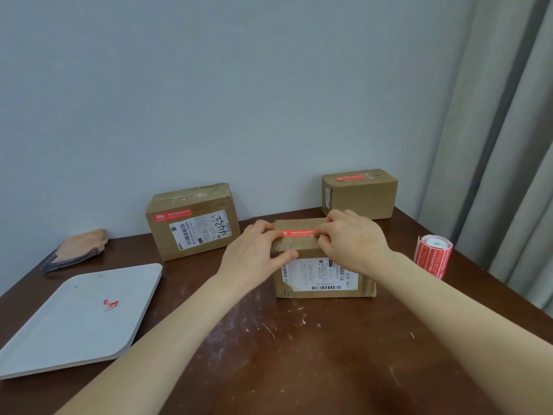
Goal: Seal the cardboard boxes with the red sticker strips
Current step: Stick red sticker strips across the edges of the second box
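Note:
A cardboard box (pixel 324 280) with a white shipping label stands at the table's middle. Across its taped top lies a red sticker strip (pixel 299 233). My left hand (pixel 254 253) presses the strip's left end with its fingertips, and its thumb lies along the box's front top edge. My right hand (pixel 354 241) pinches the strip's right end with curled fingers. Both ends of the strip are hidden under my fingers. A roll of red sticker strips (pixel 432 259) stands upright to the right of the box.
A second box (pixel 191 226) with a red sticker on its front stands back left; a third box (pixel 360 196) with a red strip on top stands back right. A white tray (pixel 45 339) holding a red scrap (pixel 110 304) lies at the left, a folded cloth (pixel 76 248) behind it. Curtain (pixel 493 145) at right.

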A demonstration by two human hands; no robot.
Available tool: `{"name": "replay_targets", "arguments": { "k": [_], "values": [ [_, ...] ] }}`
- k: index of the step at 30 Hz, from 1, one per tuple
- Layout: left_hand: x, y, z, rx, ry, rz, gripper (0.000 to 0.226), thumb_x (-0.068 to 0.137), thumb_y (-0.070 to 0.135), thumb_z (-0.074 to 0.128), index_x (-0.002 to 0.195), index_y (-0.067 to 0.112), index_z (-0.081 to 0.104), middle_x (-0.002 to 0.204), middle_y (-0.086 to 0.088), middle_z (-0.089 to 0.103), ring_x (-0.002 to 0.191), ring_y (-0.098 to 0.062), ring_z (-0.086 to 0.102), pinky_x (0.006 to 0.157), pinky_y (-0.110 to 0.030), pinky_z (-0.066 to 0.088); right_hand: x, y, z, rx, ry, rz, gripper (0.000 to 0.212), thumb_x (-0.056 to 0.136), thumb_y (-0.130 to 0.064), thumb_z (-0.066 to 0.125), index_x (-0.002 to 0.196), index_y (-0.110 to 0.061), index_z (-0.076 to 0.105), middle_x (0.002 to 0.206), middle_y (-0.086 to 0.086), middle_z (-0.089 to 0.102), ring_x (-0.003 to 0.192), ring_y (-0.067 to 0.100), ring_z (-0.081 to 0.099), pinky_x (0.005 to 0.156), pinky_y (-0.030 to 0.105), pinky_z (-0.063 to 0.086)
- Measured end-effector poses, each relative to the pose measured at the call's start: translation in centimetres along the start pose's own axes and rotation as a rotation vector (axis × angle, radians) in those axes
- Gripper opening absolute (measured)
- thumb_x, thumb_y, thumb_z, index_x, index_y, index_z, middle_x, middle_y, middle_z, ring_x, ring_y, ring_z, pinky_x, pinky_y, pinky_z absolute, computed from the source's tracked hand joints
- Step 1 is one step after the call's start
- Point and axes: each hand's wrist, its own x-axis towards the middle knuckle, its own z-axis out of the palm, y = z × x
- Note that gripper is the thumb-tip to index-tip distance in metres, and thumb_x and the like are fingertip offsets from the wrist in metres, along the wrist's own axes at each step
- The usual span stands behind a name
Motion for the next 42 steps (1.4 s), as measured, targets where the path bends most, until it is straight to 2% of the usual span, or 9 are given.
{"name": "replay_targets", "arguments": {
  "k": [4, 7, 11, 13, 25, 29, 32, 36, 42],
  "values": [
    [0.0, -0.1, -0.1, 0.021, 0.001, 0.006, 0.065, 0.083, 0.065, 0.048, 0.132, 0.024, 0.052, 0.125, 0.011, 0.048, 0.113, -0.007, 0.045, 0.079, -0.022, 0.042, -0.1, 0.3, 0.0, 0.014, 0.007, 0.024, 0.037, 0.098, -0.036, 0.034, 0.113, -0.030, 0.068, 0.110, -0.003, 0.056, 0.100, 0.018, 0.050, 0.076, 0.029, 0.036],
    [0.0, -0.2, -0.1, 0.032, 0.006, -0.004, 0.068, 0.082, 0.067, 0.047, 0.133, 0.023, 0.050, 0.125, 0.009, 0.049, 0.113, -0.008, 0.046, 0.079, -0.022, 0.043, 0.1, 0.5, -0.3, 0.025, 0.000, 0.047, 0.036, 0.096, -0.034, 0.035, 0.110, -0.028, 0.068, 0.108, -0.003, 0.057, 0.097, 0.018, 0.052, 0.072, 0.030, 0.043],
    [0.3, -0.5, 0.0, 0.082, -0.058, 0.021, 0.081, 0.078, 0.073, 0.045, 0.144, 0.026, 0.033, 0.137, 0.005, 0.040, 0.123, -0.013, 0.039, 0.089, -0.030, 0.047, 0.3, 0.5, -0.4, 0.019, -0.060, 0.026, 0.039, 0.099, -0.034, 0.031, 0.132, -0.034, 0.051, 0.116, 0.001, 0.052, 0.107, 0.021, 0.047, 0.081, 0.033, 0.040],
    [0.5, -0.4, 0.1, 0.106, -0.100, 0.020, 0.083, 0.077, 0.074, 0.044, 0.145, 0.030, 0.028, 0.140, 0.004, 0.037, 0.125, -0.015, 0.037, 0.090, -0.033, 0.047, 0.4, 0.3, -0.3, -0.004, -0.091, 0.014, 0.040, 0.100, -0.033, 0.027, 0.135, -0.040, 0.046, 0.117, 0.003, 0.049, 0.109, 0.022, 0.045, 0.086, 0.035, 0.038],
    [0.4, -0.2, 0.2, 0.118, -0.027, -0.009, 0.085, 0.073, 0.077, 0.048, 0.138, 0.023, 0.040, 0.130, 0.006, 0.049, 0.115, -0.011, 0.049, 0.081, -0.028, 0.048, 0.8, 0.5, 0.0, -0.003, -0.056, 0.033, 0.039, 0.098, -0.030, 0.031, 0.122, -0.031, 0.062, 0.111, 0.000, 0.052, 0.100, 0.019, 0.047, 0.075, 0.031, 0.038],
    [-0.5, -0.2, 0.3, 0.152, 0.049, 0.027, 0.074, 0.080, 0.071, 0.046, 0.141, 0.033, 0.032, 0.135, 0.007, 0.047, 0.110, -0.012, 0.055, 0.072, -0.027, 0.049, 0.3, 0.5, 0.0, 0.013, -0.017, -0.016, 0.041, 0.100, -0.025, 0.034, 0.134, -0.043, 0.048, 0.113, -0.001, 0.052, 0.099, 0.019, 0.048, 0.071, 0.029, 0.037],
    [-0.6, -0.1, 0.3, 0.140, 0.037, 0.021, 0.065, 0.082, 0.070, 0.043, 0.138, 0.037, 0.038, 0.129, 0.012, 0.052, 0.108, -0.010, 0.055, 0.071, -0.026, 0.047, 0.4, 0.3, 0.2, 0.017, -0.053, -0.037, 0.045, 0.101, -0.021, 0.035, 0.134, -0.049, 0.046, 0.114, -0.002, 0.049, 0.099, 0.019, 0.045, 0.077, 0.030, 0.035],
    [-0.5, -0.1, 0.0, 0.160, 0.056, -0.009, 0.070, 0.079, 0.073, 0.045, 0.135, 0.032, 0.043, 0.118, 0.014, 0.058, 0.104, -0.008, 0.057, 0.065, -0.023, 0.043, 0.5, 0.9, -0.2, 0.051, -0.077, 0.020, 0.039, 0.100, -0.021, 0.036, 0.125, -0.043, 0.057, 0.115, -0.004, 0.050, 0.106, 0.018, 0.046, 0.077, 0.029, 0.035],
    [-0.1, 0.9, -0.6, 0.149, 0.049, -0.038, 0.067, 0.073, 0.075, 0.051, 0.124, 0.031, 0.054, 0.106, 0.014, 0.063, 0.097, -0.007, 0.059, 0.061, -0.021, 0.040, 0.4, 1.5, -0.8, 0.059, -0.114, 0.072, 0.037, 0.100, -0.020, 0.039, 0.123, -0.039, 0.060, 0.120, -0.006, 0.051, 0.110, 0.016, 0.046, 0.078, 0.029, 0.040]
  ]
}}
